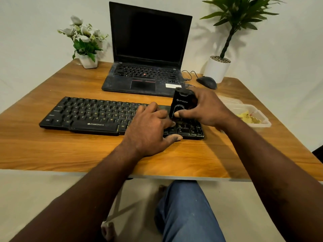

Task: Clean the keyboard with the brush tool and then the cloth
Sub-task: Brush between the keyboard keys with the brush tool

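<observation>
Wooden desk (52, 145) bears a keyboard (87, 116); left hand (148, 131) lies on it, fingers relaxed, while right hand (208, 109) grips the brush (181, 102) upright over its right end

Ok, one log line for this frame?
phase: brushing | right hand: grips brush tool on keyboard right end | left hand: presses keyboard

Black keyboard (83, 116), black brush tool (181, 103) and black laptop (148, 49) on an orange-brown wood-grain table (70, 151); white pots (216, 69), blue jeans (185, 212).
</observation>
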Tool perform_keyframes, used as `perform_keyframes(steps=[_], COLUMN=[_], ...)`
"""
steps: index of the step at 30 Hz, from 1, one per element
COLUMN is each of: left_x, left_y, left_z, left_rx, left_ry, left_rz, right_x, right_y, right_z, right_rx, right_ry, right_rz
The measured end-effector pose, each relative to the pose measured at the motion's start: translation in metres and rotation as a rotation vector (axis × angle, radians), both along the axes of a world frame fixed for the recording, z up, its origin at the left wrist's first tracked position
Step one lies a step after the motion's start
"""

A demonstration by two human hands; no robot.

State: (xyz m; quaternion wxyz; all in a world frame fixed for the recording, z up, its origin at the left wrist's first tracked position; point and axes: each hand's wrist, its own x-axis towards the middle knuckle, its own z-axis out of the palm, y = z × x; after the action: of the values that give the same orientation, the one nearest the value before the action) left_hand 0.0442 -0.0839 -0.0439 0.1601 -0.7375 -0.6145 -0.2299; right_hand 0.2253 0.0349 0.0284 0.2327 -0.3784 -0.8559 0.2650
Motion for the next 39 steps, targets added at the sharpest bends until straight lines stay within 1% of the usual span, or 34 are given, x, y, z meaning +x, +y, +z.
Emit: perform_keyframes(steps=[1,4,5,6,9,10,11,12,15,16,17,19,20,21,22,25,26,27,29,30,31,32,35,36,37,39], left_x=[0.000,0.001,0.001,0.001,-0.001,-0.001,-0.001,-0.001,0.001,0.001,0.001,0.000,0.000,0.000,0.000,0.001,0.002,0.002,0.000,0.000,0.000,0.000,0.001,0.001,0.001,0.001], left_y=[0.000,0.000,0.000,-0.001,0.000,0.000,0.000,0.000,0.000,-0.001,-0.001,0.000,0.000,0.000,0.000,-0.001,-0.001,-0.002,-0.001,0.000,0.000,0.000,-0.002,-0.002,-0.002,-0.001], left_z=[0.000,0.001,0.002,0.001,0.002,0.002,0.001,0.001,0.001,0.001,0.002,0.002,0.002,0.002,0.002,0.001,0.001,0.001,0.002,0.002,0.003,0.003,0.003,0.003,0.003,0.003], left_rx=[-0.009,-0.032,-0.033,-0.031,-0.025,-0.023,-0.022,-0.022,-0.024,-0.025,-0.027,-0.033,-0.035,-0.034,-0.029,-0.028,-0.033,-0.036,-0.034,-0.034,-0.037,-0.041,-0.048,-0.046,-0.045,-0.040], left_ry=[-0.001,0.002,0.003,0.002,-0.010,-0.015,-0.019,-0.019,-0.019,-0.019,-0.017,-0.015,-0.013,-0.013,-0.017,-0.027,-0.025,-0.023,-0.027,-0.027,-0.025,-0.024,-0.026,-0.026,-0.026,-0.026], left_rz=[0.001,0.007,0.007,0.006,0.001,-0.002,-0.003,-0.003,0.002,0.004,0.005,0.008,0.009,0.009,0.008,0.003,0.005,0.005,0.002,0.004,0.007,0.008,0.012,0.012,0.012,0.012], right_x=[-0.001,-0.001,-0.001,0.000,-0.004,-0.005,-0.005,-0.005,0.002,0.005,0.006,0.005,0.005,0.006,0.007,0.012,0.013,0.013,0.009,0.005,0.002,0.000,-0.004,-0.005,-0.007,-0.014], right_y=[0.003,0.015,0.016,0.014,0.003,0.001,0.002,0.006,0.019,0.019,0.015,0.003,-0.002,-0.002,0.000,0.014,0.017,0.018,0.017,0.015,0.016,0.017,0.029,0.030,0.030,0.024], right_z=[-0.001,0.001,0.003,0.005,0.008,0.006,0.004,0.004,0.009,0.011,0.012,0.010,0.006,0.002,0.002,0.008,0.010,0.012,0.012,0.012,0.010,0.009,0.012,0.013,0.012,0.009], right_rx=[0.023,0.222,0.261,0.249,0.024,-0.008,0.002,0.040,0.264,0.275,0.229,0.051,-0.007,-0.015,0.007,0.220,0.260,0.256,0.111,0.041,0.016,0.035,0.267,0.294,0.259,0.112], right_ry=[-0.005,-0.065,-0.066,-0.059,-0.056,-0.077,-0.087,-0.089,-0.130,-0.122,-0.097,-0.064,-0.062,-0.065,-0.063,-0.112,-0.112,-0.102,-0.080,-0.099,-0.128,-0.141,-0.185,-0.181,-0.148,-0.084], right_rz=[-0.028,-0.226,-0.260,-0.248,-0.026,0.020,0.018,-0.031,-0.262,-0.277,-0.236,-0.069,-0.009,0.003,-0.033,-0.285,-0.316,-0.295,-0.173,-0.112,-0.082,-0.099,-0.316,-0.343,-0.313,-0.175])
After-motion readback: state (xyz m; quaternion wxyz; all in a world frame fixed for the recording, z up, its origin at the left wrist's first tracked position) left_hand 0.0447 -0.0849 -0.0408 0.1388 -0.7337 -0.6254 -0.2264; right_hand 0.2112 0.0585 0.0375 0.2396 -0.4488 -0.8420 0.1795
